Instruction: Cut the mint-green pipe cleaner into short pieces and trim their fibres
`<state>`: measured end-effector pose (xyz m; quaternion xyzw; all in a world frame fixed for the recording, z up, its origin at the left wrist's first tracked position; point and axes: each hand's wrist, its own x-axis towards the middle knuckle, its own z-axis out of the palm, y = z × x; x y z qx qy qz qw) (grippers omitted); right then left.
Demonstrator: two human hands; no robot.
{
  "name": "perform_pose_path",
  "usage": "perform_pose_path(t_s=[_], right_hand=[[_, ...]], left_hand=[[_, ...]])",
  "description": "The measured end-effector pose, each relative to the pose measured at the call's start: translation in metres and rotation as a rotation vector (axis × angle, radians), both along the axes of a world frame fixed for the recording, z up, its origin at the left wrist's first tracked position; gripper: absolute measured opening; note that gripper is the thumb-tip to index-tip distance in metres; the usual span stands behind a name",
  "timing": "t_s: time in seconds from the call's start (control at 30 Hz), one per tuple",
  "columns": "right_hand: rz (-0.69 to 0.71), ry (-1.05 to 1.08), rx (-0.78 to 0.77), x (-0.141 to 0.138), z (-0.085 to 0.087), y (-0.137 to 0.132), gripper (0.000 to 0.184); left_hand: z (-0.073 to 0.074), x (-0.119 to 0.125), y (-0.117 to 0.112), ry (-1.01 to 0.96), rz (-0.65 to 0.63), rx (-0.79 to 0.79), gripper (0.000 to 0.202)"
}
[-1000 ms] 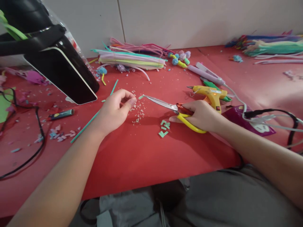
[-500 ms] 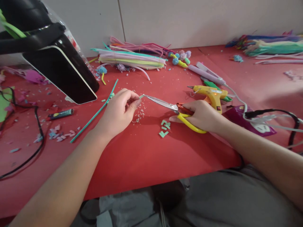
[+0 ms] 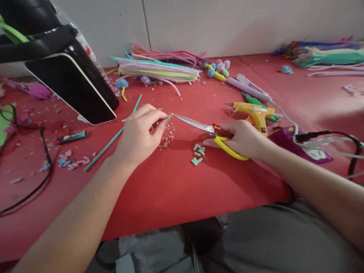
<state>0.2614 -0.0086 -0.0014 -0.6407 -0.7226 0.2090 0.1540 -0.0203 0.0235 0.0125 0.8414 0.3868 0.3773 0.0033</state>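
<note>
My left hand (image 3: 145, 129) pinches a short green piece of pipe cleaner (image 3: 170, 116) between thumb and fingertips. My right hand (image 3: 241, 138) is closed round the yellow and red handles of a pair of scissors (image 3: 196, 124). The blades look nearly closed, and their tips meet the green piece at my left fingertips. Below the blades, several short green cut pieces (image 3: 199, 151) lie on the red table (image 3: 182, 189). A long teal pipe cleaner (image 3: 105, 149) lies left of my left hand, which partly covers it. Fine pale clippings (image 3: 168, 138) are scattered under the left fingertips.
A yellow glue gun (image 3: 253, 112) and a lilac flat iron (image 3: 248, 88) lie behind my right hand, near a purple power strip (image 3: 301, 146). Bundled pipe cleaners (image 3: 159, 70) lie along the wall. A phone (image 3: 72, 89) leans on a black tumbler (image 3: 93, 72) at left.
My left hand has shifted very slightly, its wrist a little lower and to the left. The scissors and my right hand stay almost where they were.
</note>
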Motion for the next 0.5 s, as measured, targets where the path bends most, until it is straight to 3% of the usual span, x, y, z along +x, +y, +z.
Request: perform_pose_path(t_s=[0.3, 0.5], right_hand=[[0.008, -0.005, -0.007, -0.0028, 0.0041, -0.0012, 0.069], [0.013, -0.032, -0.012, -0.0022, 0.0046, -0.0013, 0.069]], left_hand=[[0.0049, 0.0042, -0.0048, 0.001, 0.078, -0.073, 0.016], [0.0044, 0.0038, -0.0047, 0.01, 0.065, -0.065, 0.019]])
